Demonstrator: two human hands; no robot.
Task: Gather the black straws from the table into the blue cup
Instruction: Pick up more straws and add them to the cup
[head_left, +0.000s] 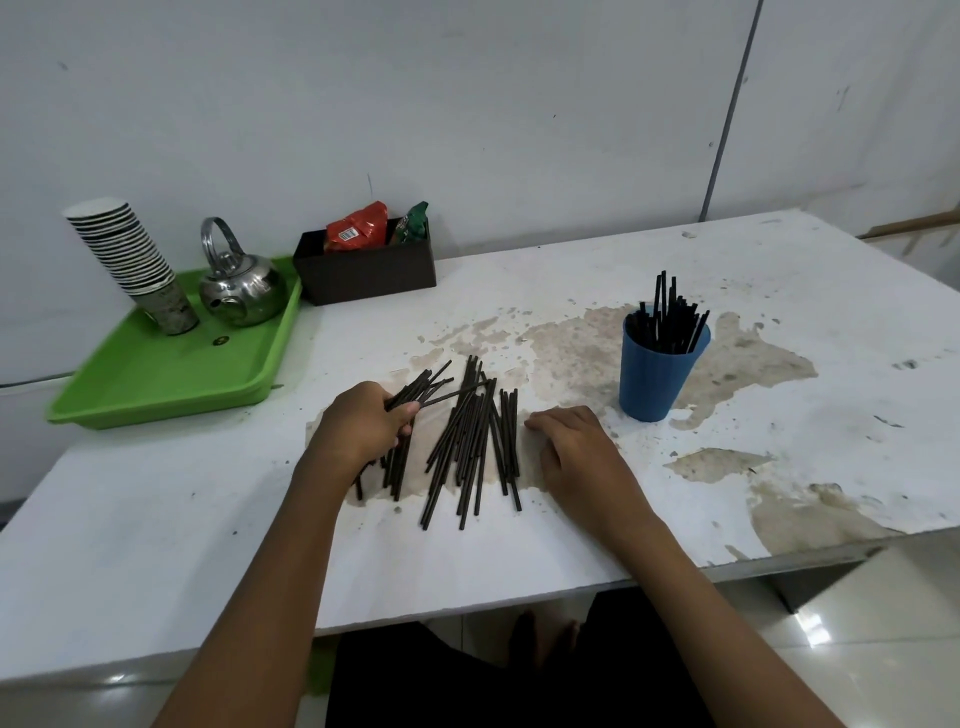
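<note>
So we've got a worn white tabletop (519, 545), paint flaking off in rough tan patches. Nearest us, the right hand (576, 447) lies flat and relaxed on it, fingers straight, just beside a loose pile of thin black straws (475, 441), all matte little sticks fanned out on the surface. The left hand (363, 423) is curled round a small bunch of them (421, 389), lifted at an angle. A bit further right stands the ribbed blue plastic cup (657, 374), tapered, with more black straws (670, 317) poking up out of it. At the back left we see a glossy green plastic tray (171, 374) carrying a shiny round steel kettle (241, 291) and a leaning stack of paper cups (130, 254), plus a dark rectangular box (366, 273) of crinkly foil packets (358, 228).
</note>
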